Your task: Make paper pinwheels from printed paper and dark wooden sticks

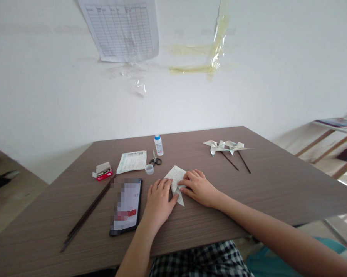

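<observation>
A piece of folded printed paper (pixel 176 174) lies on the table in front of me, with a pointed flap toward the near edge. My left hand (pixel 160 202) rests on its left side, holding it against the tabletop with thumb and fingertips. From the right, my right hand (pixel 200 188) grips a fold near the paper's middle with curled fingers and thumb; part of the fold is hidden under them. Two paper pinwheels (pixel 218 147) on thin brown sticks (pixel 229 161) lie at the back right.
Left of my hands lie a phone (pixel 129 207) and dark sticks (pixel 88 209). Behind are a red-and-white box (pixel 104 172) of small metal pieces, a stack of paper (pixel 132 161), scissors (pixel 155 159), a clear round cap (pixel 149 169) and a blue-capped bottle (pixel 158 146). A wall borders the brown table (pixel 277 184).
</observation>
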A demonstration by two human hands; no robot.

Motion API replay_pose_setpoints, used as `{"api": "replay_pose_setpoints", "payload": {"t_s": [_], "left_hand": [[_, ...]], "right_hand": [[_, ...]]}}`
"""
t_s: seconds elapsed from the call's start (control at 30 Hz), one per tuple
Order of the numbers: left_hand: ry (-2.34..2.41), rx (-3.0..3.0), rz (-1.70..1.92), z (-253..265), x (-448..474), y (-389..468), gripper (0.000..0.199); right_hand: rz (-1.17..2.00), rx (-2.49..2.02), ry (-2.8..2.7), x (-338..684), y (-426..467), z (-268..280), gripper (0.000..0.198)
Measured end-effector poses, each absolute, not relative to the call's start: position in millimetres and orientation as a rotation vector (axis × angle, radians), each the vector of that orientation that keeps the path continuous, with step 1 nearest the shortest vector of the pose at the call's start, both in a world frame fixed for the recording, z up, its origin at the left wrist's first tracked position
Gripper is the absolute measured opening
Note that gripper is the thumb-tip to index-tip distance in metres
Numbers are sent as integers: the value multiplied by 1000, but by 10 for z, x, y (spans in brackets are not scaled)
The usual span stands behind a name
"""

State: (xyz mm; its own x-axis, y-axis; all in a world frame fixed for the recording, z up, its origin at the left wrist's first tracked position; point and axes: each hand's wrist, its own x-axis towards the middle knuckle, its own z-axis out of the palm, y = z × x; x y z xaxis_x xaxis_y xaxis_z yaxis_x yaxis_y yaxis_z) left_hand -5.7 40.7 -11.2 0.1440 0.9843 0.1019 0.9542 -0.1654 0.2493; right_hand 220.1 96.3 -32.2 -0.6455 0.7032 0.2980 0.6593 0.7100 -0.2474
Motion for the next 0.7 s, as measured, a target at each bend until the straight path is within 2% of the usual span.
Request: {"api": "replay_pose_setpoints", "payload": {"t_s": [0.47,0.7], "left_hand": [[1939,2298,376,-136,-65,409,53],[1948,2294,370,-136,-65,408,54]], "right_hand": [[318,-1047,-2477,2248,983,-314,38],[237,-1074,-2517,2219,972,-308,35]]}}
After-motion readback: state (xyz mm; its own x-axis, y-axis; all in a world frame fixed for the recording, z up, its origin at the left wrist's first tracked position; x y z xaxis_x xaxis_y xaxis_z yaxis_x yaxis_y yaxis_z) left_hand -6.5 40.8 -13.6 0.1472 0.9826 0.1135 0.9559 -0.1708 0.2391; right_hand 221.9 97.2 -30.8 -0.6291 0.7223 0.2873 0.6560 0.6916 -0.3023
